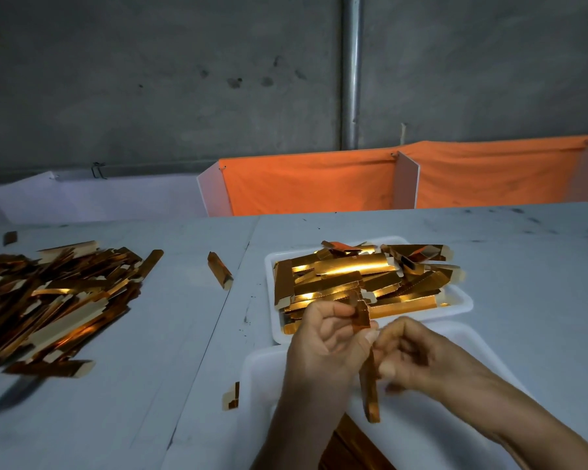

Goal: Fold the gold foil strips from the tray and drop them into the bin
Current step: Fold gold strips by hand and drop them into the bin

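A white tray [464, 305] in the middle of the table holds a heap of flat gold foil strips [353, 269]. Just in front of it, my left hand [323, 344] and my right hand [418, 357] both grip one gold strip [370, 391], which stands nearly upright between them. Its top end pokes up by my left thumb, and its lower end hangs down over a second white tray [421, 432] close to me. The strip looks creased lengthwise. No bin is clearly in view.
A large loose pile of gold strips [55, 300] covers the table's left side. Single strips lie at centre [219, 269], near my left wrist [231, 396] and far left [10, 238]. Orange cloth on white dividers [319, 181] lines the table's back edge.
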`<state>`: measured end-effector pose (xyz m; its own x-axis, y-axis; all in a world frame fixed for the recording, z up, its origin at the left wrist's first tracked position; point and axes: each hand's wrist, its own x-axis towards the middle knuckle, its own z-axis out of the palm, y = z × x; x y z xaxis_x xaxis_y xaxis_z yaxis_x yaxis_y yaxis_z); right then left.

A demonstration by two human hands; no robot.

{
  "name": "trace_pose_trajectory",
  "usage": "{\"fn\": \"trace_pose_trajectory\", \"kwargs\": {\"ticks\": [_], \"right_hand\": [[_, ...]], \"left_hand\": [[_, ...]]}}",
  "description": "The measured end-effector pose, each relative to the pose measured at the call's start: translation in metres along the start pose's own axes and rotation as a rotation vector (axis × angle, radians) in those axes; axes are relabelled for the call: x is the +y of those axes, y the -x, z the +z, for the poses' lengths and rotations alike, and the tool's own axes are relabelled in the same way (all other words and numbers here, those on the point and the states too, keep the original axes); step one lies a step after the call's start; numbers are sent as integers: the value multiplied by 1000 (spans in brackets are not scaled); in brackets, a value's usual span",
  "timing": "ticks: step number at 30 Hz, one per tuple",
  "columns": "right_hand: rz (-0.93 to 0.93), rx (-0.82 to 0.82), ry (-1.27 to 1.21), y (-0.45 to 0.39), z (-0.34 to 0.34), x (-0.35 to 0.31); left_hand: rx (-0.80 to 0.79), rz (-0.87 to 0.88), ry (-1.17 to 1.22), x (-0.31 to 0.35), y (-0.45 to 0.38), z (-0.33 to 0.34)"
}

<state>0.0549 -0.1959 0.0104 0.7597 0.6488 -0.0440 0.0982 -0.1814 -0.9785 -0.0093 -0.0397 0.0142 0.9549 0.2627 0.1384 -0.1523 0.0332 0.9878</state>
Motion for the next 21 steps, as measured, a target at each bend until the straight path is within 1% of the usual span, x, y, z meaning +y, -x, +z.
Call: {"fn": "trace_pose_trajectory", "kwargs": {"ticks": [1, 3, 6, 7, 9, 12, 14, 16, 18, 19, 21], "right_hand": [[-35, 53, -52, 1, -1, -2], [-95, 161, -82, 1, -4, -4], [-130, 249, -95, 1, -8, -4], [-139, 246, -109, 1, -9, -4], [-151, 182, -170, 2, -9, -4], [-140, 107, -227, 2, -10, -5], [-115, 121, -221, 2, -10, -6], [-78, 139, -239, 2, -10, -6], [-44, 135, -284, 2, -10, -4], [-33, 127, -294, 2, -10, -3], [-23, 109, -308, 2, -12, -2]], "left_hand": [[-41, -28, 13, 2, 0, -1], [-120, -103, 2, 5, 1, -2], [-209, -169, -72, 9, 3, -3], [-246, -180, -91, 9, 4, -2], [-325, -180, -77, 10, 5, 0], [-382, -131, -128, 7, 3, 0], [-363, -44, -251, 3, 3, 1], [-261, 159, -564, -1, 3, 3], [-219, 348, -822, -5, 4, 5], [-216, 406, -904, -7, 5, 6], [-215, 481, -977, -10, 4, 8]]}}
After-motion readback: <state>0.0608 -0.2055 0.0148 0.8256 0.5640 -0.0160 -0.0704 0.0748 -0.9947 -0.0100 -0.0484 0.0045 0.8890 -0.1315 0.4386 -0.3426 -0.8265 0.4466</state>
